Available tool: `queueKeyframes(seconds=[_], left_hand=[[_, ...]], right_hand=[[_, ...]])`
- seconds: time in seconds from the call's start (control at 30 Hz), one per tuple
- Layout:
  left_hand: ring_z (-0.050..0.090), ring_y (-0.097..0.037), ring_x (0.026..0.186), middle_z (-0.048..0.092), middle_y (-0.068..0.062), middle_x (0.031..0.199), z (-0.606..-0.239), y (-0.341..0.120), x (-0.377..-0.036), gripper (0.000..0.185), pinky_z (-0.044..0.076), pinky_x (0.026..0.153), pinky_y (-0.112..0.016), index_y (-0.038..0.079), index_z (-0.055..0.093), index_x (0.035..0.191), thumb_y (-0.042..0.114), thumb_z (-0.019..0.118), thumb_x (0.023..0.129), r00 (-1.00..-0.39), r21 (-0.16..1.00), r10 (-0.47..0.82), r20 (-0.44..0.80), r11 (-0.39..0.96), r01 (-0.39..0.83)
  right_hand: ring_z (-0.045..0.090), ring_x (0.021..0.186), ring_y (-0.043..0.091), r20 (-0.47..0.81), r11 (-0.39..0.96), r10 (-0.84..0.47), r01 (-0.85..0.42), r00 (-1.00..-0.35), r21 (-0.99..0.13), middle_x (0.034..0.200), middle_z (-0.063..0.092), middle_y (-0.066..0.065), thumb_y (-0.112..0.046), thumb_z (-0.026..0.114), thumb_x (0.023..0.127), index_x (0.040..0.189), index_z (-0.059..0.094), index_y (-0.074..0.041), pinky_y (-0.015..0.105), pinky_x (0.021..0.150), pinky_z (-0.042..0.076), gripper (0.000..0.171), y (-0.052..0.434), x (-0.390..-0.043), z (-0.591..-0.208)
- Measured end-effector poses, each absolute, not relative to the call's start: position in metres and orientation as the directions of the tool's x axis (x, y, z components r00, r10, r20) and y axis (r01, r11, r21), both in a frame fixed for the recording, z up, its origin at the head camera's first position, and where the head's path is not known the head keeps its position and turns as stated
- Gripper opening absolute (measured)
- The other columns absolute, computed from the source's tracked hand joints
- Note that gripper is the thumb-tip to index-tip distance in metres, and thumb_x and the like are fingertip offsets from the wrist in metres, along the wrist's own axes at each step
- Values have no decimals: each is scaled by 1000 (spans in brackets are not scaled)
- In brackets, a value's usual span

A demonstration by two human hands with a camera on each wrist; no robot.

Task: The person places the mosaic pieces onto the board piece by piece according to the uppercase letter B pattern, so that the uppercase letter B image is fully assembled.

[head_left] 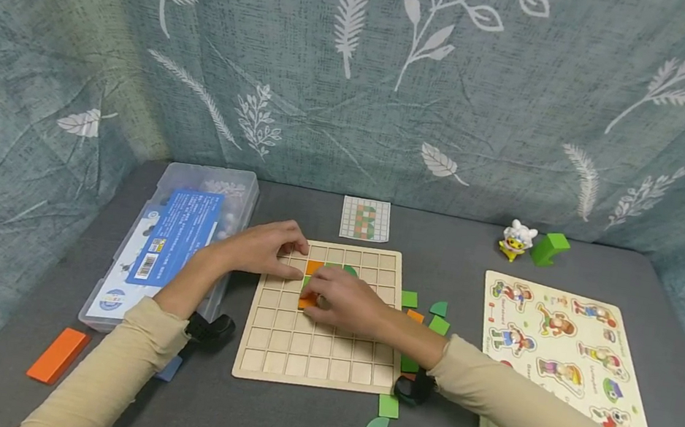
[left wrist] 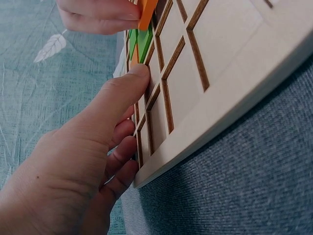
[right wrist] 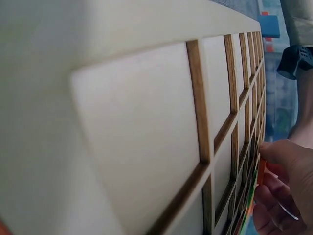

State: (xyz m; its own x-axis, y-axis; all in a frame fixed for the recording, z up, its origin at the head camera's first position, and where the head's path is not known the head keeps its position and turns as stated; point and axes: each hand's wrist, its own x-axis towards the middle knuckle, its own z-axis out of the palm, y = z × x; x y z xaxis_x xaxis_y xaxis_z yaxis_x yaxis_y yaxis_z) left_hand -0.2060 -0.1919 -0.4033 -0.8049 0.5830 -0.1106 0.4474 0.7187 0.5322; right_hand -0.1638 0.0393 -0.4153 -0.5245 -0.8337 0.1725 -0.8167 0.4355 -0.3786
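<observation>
A wooden grid board with rows of square recesses lies flat on the grey table. My right hand is over its middle-upper part and pinches an orange tile between thumb and fingers, close to the grid. Green tiles and another orange tile sit in the recesses around it, partly hidden by this hand. My left hand rests at the board's upper left, its thumb laid on the grid near the tiles and its other fingers loosely bent at the edge.
A pattern card lies behind the board. Loose tiles, such as a green square, lie along its right side. A clear plastic case and an orange block are at left; a picture puzzle, figurine and green block at right.
</observation>
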Motion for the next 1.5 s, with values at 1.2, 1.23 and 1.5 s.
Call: queueKeyframes(seconds=[1.2, 1.23, 1.5], left_hand=[[50, -15, 90, 55, -2, 105, -402, -190, -207, 37, 44, 83, -34, 16, 64, 112, 38, 74, 84, -807, 532, 579, -115, 723, 442], [50, -15, 90, 55, -2, 105, -402, -190, -207, 37, 44, 83, -34, 16, 64, 112, 38, 75, 84, -808, 535, 578, -118, 722, 438], [50, -16, 91, 55, -2, 105, -402, -192, -207, 37, 44, 83, -35, 16, 64, 112, 39, 74, 84, -806, 542, 579, -126, 720, 433]], right_hand=[[60, 97, 18, 241, 495, -720, -725, -651, -479, 105, 65, 3, -20, 72, 88, 101, 73, -12, 32, 81, 50, 15, 103, -152, -403], [60, 98, 18, 230, 514, -708, -711, -667, -480, 106, 65, 3, -21, 72, 88, 102, 73, -12, 34, 81, 50, 16, 113, -149, -404], [59, 102, 19, 164, 647, -610, -607, -775, -462, 110, 64, 2, -22, 74, 86, 109, 71, -13, 39, 85, 51, 25, 175, -127, -413]])
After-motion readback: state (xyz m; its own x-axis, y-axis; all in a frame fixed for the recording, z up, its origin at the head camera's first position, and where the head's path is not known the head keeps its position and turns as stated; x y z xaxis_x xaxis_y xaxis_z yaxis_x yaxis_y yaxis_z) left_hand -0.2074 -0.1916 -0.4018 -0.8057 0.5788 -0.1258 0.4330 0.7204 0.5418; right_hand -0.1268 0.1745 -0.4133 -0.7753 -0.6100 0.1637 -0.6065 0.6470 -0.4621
